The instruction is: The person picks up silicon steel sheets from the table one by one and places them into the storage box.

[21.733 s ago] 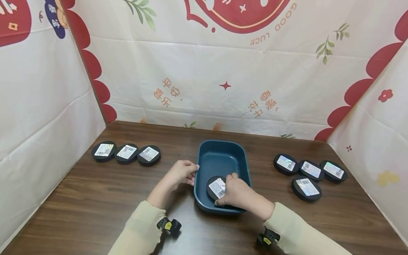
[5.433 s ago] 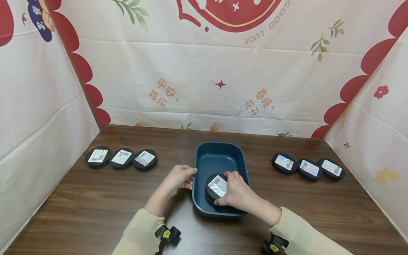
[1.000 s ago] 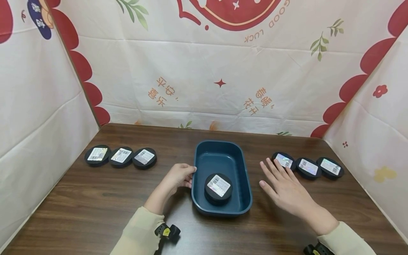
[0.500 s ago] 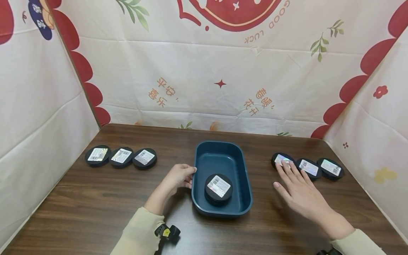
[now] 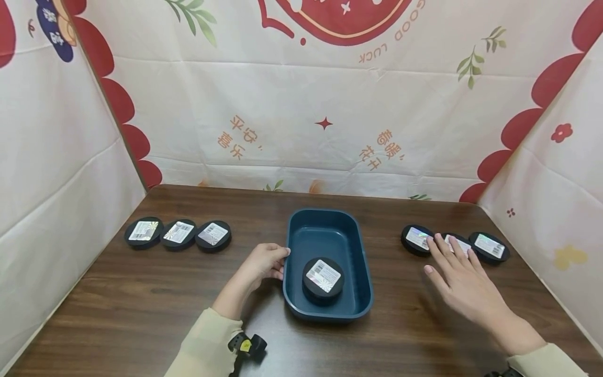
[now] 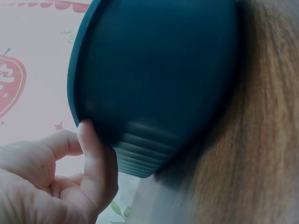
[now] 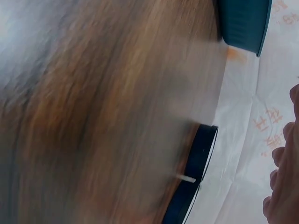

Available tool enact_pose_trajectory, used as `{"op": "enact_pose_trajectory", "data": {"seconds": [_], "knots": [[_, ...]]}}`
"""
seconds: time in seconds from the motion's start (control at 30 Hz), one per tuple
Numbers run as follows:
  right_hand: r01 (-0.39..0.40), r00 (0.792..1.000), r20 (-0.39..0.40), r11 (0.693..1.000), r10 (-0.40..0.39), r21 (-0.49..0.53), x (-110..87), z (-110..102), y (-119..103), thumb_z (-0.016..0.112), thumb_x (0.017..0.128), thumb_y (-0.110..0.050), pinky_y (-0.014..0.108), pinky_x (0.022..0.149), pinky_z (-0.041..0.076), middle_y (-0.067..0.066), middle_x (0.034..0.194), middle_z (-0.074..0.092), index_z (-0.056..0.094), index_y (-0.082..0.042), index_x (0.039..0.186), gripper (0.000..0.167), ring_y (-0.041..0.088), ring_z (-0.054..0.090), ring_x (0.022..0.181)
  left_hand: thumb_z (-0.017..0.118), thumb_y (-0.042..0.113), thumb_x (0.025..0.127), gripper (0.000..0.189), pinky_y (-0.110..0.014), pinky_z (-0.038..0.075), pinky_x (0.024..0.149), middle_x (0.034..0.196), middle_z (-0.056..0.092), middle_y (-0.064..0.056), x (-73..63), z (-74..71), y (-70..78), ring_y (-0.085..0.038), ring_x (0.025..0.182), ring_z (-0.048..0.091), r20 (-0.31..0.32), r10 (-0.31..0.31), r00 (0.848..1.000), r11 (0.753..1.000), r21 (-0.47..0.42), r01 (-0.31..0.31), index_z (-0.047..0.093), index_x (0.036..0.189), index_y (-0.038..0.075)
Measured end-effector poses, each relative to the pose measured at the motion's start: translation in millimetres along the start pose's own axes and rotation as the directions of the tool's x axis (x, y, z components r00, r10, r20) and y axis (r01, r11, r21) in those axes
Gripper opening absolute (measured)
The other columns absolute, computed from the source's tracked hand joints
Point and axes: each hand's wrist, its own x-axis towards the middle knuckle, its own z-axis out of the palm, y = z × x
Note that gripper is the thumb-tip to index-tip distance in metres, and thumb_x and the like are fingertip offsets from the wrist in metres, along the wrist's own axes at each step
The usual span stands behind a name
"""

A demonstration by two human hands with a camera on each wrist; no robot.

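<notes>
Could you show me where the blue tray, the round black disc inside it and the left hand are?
Blue tray (image 5: 325,243): head view, bare inner floor.
Round black disc (image 5: 323,277): head view, label on top.
Left hand (image 5: 264,264): head view, back of the hand.

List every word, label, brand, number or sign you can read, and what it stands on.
"GOOD LUCK", reversed, on the back cloth.
"平安喜乐", on the same cloth.
"春暖花开", apparently, there too.
White labels on the black discs: print too small to read.
Navy shape, red emblem: characters unclear.
Yellow wrist tag: too small.
</notes>
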Motion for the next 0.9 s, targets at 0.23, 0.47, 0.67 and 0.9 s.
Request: {"op": "enact_pose_trajectory", "data": {"seconds": [0.23,0.47,0.67,0.9], "knots": [[-0.019,1.0,-0.005,1.0,0.019,-0.002,-6.3,1.9,13.4,0.036,0.1,-0.034,0.041,0.11,-0.017,0.014,0.154,0.009,0.008,-0.013,0.15,0.061,0.015,-0.015,0.139,0.053,0.012,0.092,0.024,-0.02,0.046,0.046,0.065,0.05,-0.006,0.8,0.3,-0.8,-0.012,0.051,0.048,-0.005,0.006,1.0,1.0,-0.005,-0.006,0.056,0.095,-0.011],[-0.029,0.999,-0.021,0.999,0.029,-0.017,-9.5,0.9,32.6,0.037,0.1,-0.033,0.043,0.11,-0.018,0.018,0.153,0.011,0.006,-0.011,0.15,0.062,0.019,-0.016,0.139,0.051,0.01,0.092,0.023,-0.02,0.046,0.046,0.064,0.049,-0.006,2.2,0.8,-0.5,-0.012,0.051,0.048,-0.011,0.008,1.0,1.0,0.003,-0.008,0.055,0.093,-0.012],[-0.057,0.998,-0.011,0.998,0.057,-0.017,-12.8,-0.3,50.5,0.035,0.101,-0.032,0.044,0.109,-0.019,0.02,0.153,0.007,0.004,-0.01,0.15,0.062,0.022,-0.018,0.139,0.052,0.011,0.091,0.023,-0.02,0.046,0.046,0.064,0.049,-0.005,2.0,0.7,2.2,-0.012,0.051,0.048,-0.003,0.002,1.0,1.0,-0.005,-0.002,0.055,0.094,-0.012],[-0.132,0.991,0.008,0.991,0.132,0.01,-18.1,0.6,72.4,0.032,0.101,-0.033,0.05,0.107,-0.02,0.022,0.152,0.0,-0.001,-0.009,0.149,0.063,0.028,-0.02,0.138,0.053,0.011,0.091,0.022,-0.021,0.047,0.046,0.063,0.05,-0.005,1.6,0.2,-1.3,-0.013,0.052,0.048,-0.003,0.004,1.0,1.0,-0.015,-0.004,0.056,0.093,-0.011]]}}
